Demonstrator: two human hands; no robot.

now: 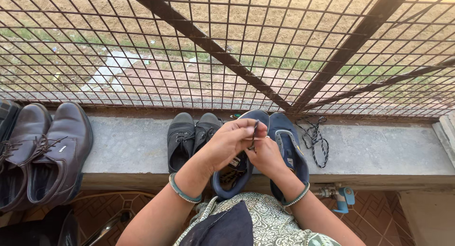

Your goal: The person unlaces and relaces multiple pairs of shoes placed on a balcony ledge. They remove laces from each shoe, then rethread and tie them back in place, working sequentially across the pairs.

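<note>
Left hand and right hand – both pinch a thin dark shoelace | over the blue canvas shoe on the grey concrete ledge | risk – lace may slip from the fingers if the pinch loosens.
</note>
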